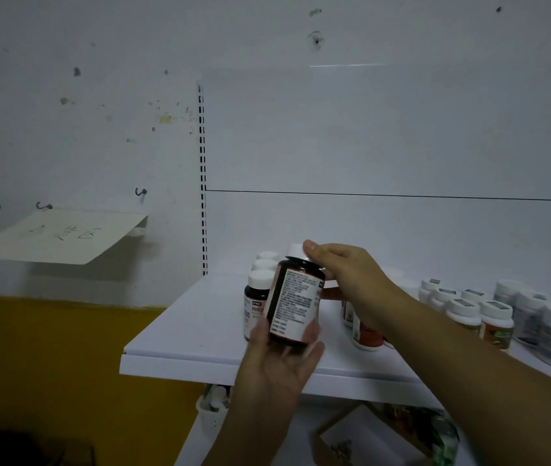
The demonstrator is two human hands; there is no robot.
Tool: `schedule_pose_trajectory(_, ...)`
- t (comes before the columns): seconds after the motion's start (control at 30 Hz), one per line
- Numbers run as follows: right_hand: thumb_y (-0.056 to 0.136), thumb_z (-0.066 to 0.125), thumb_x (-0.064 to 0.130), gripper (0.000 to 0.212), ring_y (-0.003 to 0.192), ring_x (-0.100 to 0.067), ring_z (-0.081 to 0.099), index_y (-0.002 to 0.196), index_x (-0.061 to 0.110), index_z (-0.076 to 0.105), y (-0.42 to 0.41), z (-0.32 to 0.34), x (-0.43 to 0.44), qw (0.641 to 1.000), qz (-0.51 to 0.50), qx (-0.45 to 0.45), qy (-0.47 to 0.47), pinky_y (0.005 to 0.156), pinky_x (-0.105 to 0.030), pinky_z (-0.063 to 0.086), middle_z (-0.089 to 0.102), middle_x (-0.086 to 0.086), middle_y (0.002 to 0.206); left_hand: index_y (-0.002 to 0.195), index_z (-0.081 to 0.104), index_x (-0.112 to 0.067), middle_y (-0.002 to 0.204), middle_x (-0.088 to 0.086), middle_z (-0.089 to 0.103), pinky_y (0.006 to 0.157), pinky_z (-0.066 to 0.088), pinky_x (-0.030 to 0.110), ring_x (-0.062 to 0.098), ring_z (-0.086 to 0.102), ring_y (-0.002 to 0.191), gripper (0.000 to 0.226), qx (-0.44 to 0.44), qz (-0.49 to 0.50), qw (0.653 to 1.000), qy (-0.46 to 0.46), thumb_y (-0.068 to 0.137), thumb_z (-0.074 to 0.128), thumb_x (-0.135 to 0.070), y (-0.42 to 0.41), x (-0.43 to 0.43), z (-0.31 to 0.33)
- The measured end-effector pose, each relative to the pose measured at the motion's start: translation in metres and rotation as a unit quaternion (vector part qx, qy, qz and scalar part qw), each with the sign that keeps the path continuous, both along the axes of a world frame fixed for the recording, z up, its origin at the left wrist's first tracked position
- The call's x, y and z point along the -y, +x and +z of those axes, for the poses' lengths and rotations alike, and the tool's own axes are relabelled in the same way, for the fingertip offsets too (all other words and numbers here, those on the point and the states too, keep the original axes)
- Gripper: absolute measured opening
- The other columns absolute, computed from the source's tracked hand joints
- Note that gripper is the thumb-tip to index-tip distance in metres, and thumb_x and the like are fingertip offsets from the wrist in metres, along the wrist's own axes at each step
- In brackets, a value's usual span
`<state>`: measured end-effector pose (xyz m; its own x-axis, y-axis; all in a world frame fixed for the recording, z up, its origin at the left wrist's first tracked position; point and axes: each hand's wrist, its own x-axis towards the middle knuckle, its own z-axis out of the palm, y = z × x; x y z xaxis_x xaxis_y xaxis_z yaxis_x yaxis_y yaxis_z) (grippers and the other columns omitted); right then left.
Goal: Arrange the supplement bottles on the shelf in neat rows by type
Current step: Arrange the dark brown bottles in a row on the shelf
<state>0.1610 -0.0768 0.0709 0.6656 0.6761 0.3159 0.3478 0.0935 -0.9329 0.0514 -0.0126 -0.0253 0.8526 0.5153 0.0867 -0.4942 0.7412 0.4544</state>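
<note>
Many bottles (462,314) on white shelf (196,331)

I hold one bottle (296,302) tilted above the front of the shelf (196,331), my left hand (279,361) under its base and my right hand (348,280) at its cap. Just behind and left of it a row of like bottles (256,297) runs back toward the rear panel. To the right, past my right forearm, more bottles (479,316) stand in rows along the shelf, and a paper sheet (55,235) juts from the wall well to the left.
</note>
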Motion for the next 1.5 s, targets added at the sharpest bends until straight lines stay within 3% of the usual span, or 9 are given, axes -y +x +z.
schedule_pose_trajectory(0.1,0.088,0.058,0.038,0.031,0.093,-0.021,0.064,0.097,0.01,0.069,0.002,-0.002,0.001,0.999,0.03,-0.037,0.008,0.085,-0.038,0.053,0.069,-0.005,0.096,0.121,0.054,-0.012,0.117,0.025,0.063,0.075,0.055,0.052,0.045,0.064,0.098,0.057,0.012,-0.082,0.996,-0.03,0.072,0.056,-0.041,-0.006,0.001,0.005)
schedule_pose_trajectory(0.23,0.091,0.051,0.032,0.02,0.08,-0.019,0.058,0.088,0.016,0.063,-0.001,0.0,0.002,0.99,0.052,-0.129,-0.02,0.08,-0.037,0.051,0.061,-0.004,0.084,0.126,0.049,-0.013,0.119,0.018,0.063,0.08,0.057,0.047,0.038,0.064,0.103,0.058,-0.027,0.081,0.995,0.06,0.071,0.064,-0.021,-0.004,0.004,0.003)
schedule_pose_trajectory(0.37,0.087,0.057,0.048,0.03,0.081,-0.016,0.065,0.092,0.02,0.066,-0.007,-0.002,0.002,0.994,0.041,-0.084,-0.062,0.079,-0.033,0.054,0.07,0.002,0.083,0.116,0.05,-0.026,0.114,-0.002,0.057,0.066,0.057,0.023,0.018,0.06,0.101,0.058,-0.152,0.221,0.937,0.224,0.069,0.072,0.001,-0.001,0.012,0.001)
schedule_pose_trajectory(0.53,0.085,0.063,0.031,0.021,0.082,-0.02,0.064,0.096,0.014,0.065,-0.004,-0.006,0.0,0.985,0.085,-0.148,0.026,0.076,-0.035,0.052,0.069,-0.004,0.089,0.106,0.056,-0.014,0.112,0.024,0.064,0.076,0.054,0.052,0.046,0.059,0.105,0.04,-0.042,-0.037,0.998,0.027,0.069,0.058,-0.027,-0.008,0.009,0.008)
schedule_pose_trajectory(0.63,0.087,0.056,0.026,0.022,0.08,-0.022,0.063,0.097,0.008,0.063,-0.005,-0.006,-0.001,0.961,0.146,-0.229,0.059,0.074,-0.034,0.051,0.069,-0.008,0.087,0.114,0.054,-0.009,0.107,0.024,0.068,0.072,0.056,0.05,0.044,0.062,0.101,0.048,-0.029,-0.012,0.998,0.048,0.068,0.059,-0.02,-0.008,0.004,0.005)
schedule_pose_trajectory(0.87,0.086,0.063,0.032,0.022,0.083,-0.014,0.064,0.099,0.015,0.068,-0.008,-0.007,-0.002,0.999,0.011,-0.046,0.005,0.077,-0.029,0.054,0.069,0.0,0.092,0.112,0.048,-0.024,0.102,-0.014,0.056,0.057,0.051,0.007,0.005,0.058,0.089,0.058,-0.143,0.271,0.905,0.296,0.069,0.072,0.005,-0.002,0.01,0.005)
schedule_pose_trajectory(1.1,0.09,0.056,0.02,0.023,0.086,-0.019,0.058,0.108,0.009,0.063,0.0,0.0,0.0,0.985,0.069,-0.143,0.061,0.073,-0.031,0.047,0.063,-0.009,0.101,0.115,0.048,-0.028,0.1,-0.021,0.056,0.058,0.049,0.002,-0.002,0.056,0.09,0.052,-0.142,0.245,0.895,0.344,0.074,0.071,-0.006,-0.001,0.0,0.006)
schedule_pose_trajectory(1.33,0.088,0.056,0.044,0.034,0.091,-0.017,0.068,0.096,0.014,0.069,0.009,0.017,0.009,0.999,0.028,-0.019,-0.036,0.072,-0.027,0.053,0.073,-0.002,0.096,0.103,0.051,-0.032,0.102,-0.017,0.06,0.06,0.049,0.005,-0.007,0.064,0.083,0.053,-0.125,0.257,0.875,0.391,0.069,0.073,0.003,0.008,-0.003,0.014)
schedule_pose_trajectory(1.5,0.088,0.055,0.044,0.037,0.097,-0.019,0.065,0.098,0.01,0.066,0.025,0.058,0.005,0.995,-0.036,0.014,0.093,0.079,-0.031,0.055,0.068,-0.005,0.103,0.121,0.048,-0.032,0.113,-0.018,0.054,0.063,0.046,0.0,-0.004,0.059,0.092,0.043,-0.137,0.291,0.798,0.51,0.083,0.064,-0.019,0.008,-0.043,0.055)
